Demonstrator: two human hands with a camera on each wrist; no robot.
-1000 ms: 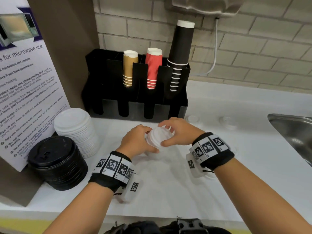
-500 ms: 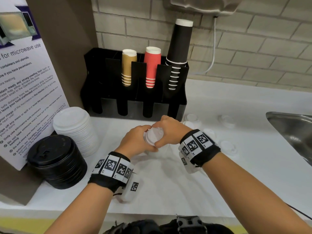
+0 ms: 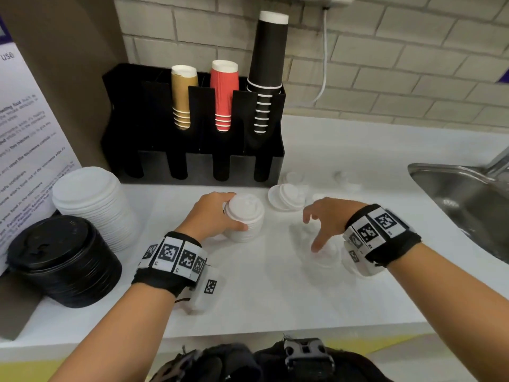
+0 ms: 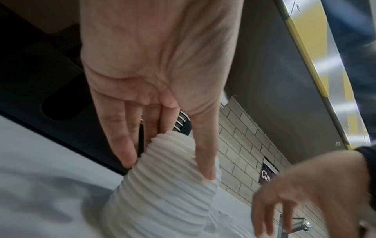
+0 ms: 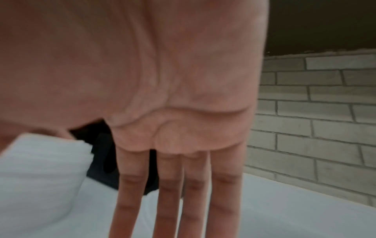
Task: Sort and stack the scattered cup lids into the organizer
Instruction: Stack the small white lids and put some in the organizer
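My left hand [image 3: 220,216] grips a small stack of white lids [image 3: 245,217] that stands on the white counter [image 3: 261,285]; in the left wrist view its fingers [image 4: 203,154] and thumb clasp the ribbed stack of lids [image 4: 168,190]. My right hand [image 3: 321,224] hovers open to the right of that stack, fingers [image 5: 168,193] spread and pointing down over a faint white lid [image 3: 325,255]. A pair of loose white lids [image 3: 286,197] lies behind, near the black organizer [image 3: 192,161], which holds tan, red and black cup stacks.
A tall stack of large white lids [image 3: 93,202] and a stack of black lids [image 3: 60,260] stand at the left by a notice board. More small lids [image 3: 344,179] lie by the back. A steel sink [image 3: 465,199] is at the right.
Both hands held the small lid stack together before. My right hand has let go and moved right and down; the left hand keeps the stack on the counter.
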